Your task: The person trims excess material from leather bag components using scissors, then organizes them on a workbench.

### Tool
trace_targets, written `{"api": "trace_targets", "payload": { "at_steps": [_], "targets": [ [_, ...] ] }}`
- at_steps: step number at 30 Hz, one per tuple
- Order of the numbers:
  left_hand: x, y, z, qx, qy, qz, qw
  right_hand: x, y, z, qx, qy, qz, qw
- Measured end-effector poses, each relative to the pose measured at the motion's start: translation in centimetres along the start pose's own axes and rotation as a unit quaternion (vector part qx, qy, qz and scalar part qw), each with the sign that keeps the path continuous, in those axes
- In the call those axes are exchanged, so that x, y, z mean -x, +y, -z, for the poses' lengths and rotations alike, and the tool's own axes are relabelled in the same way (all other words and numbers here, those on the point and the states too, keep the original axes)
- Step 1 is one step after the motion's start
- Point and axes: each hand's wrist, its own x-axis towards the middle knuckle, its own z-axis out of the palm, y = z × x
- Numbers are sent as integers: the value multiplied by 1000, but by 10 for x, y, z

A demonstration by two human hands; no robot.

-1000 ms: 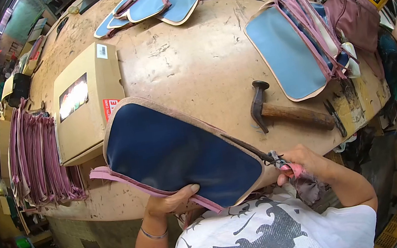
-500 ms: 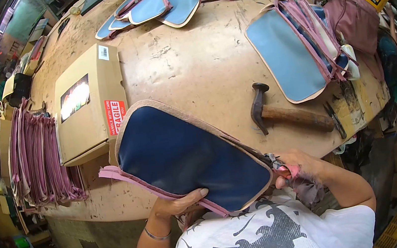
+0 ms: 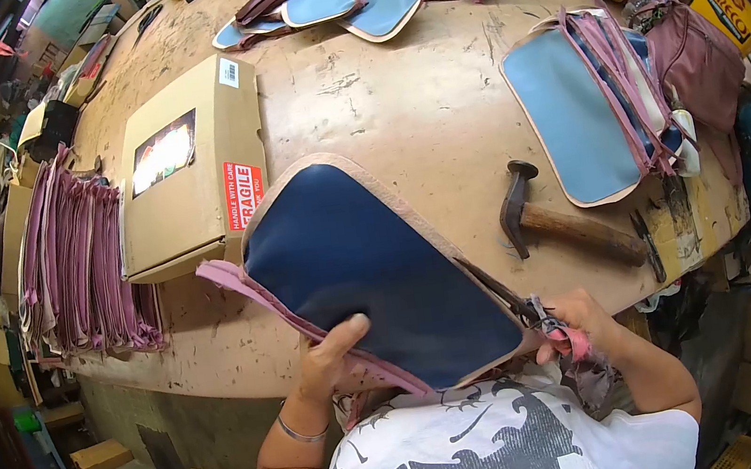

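Brown worktable (image 3: 359, 108), surface scuffed and marked, supports a cardboard box (image 3: 169, 214) bearing a red FRAGILE label; all positions are referenced to this box.

Navy panel (image 3: 367, 245): held at the box's near right corner, partly over the table's near edge, with a pale border and a pink strip along its left side. Left hand (image 3: 327, 359): pinches the panel's near left edge, thumb on the navy face, other fingers underneath. Right hand (image 3: 581, 316): fingers closed around the cloth-wrapped handles of scissors (image 3: 497, 290), blades at the panel's right border; blade opening cannot be determined.

Hammer (image 3: 584, 231): right of the box, lying flat. Pink-edged bundle (image 3: 86, 272): immediately left of the box. Light blue stack (image 3: 568, 114): well to the box's right. Light blue pile (image 3: 383, 6): beyond the box, toward the right.
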Motion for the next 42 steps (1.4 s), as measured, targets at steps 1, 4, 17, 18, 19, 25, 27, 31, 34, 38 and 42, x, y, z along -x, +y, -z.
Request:
{"api": "trace_targets", "payload": {
  "at_steps": [1, 4, 17, 18, 19, 25, 27, 31, 34, 38, 42],
  "targets": [
    [-12, 17, -13, 137, 42, 93, 985, 0, 1, -1, 10, 0, 15, 1000],
    [-18, 26, -20, 237, 71, 188, 950, 0, 2, -2, 64, 14, 45, 997],
    [-15, 26, -30, 255, 62, 223, 939, 4, 8, -10, -145, -13, -47, 988],
    [-14, 25, -31, 252, 59, 220, 941, 4, 6, -9, -81, -14, -41, 996],
    [-13, 23, -30, 248, 57, 217, 942, 3, 5, -9, -18, -16, -35, 999],
    [-12, 26, -31, 264, 53, 239, 933, 0, 1, -9, 28, -6, 9, 1000],
    [-13, 30, -32, 283, 58, 252, 924, -1, -2, -9, 40, -8, -15, 999],
    [-13, 31, -34, 313, 52, 251, 915, -1, -2, -8, 43, -13, -29, 999],
    [-10, 24, -34, 307, 69, 248, 916, -2, 1, -11, 27, 5, 28, 999],
    [-11, 26, -34, 322, 71, 277, 903, -1, 0, -10, 4, 2, 6, 1000],
    [-11, 26, -35, 318, 63, 265, 908, 1, -1, -8, -49, -6, -37, 998]
  ]
}}
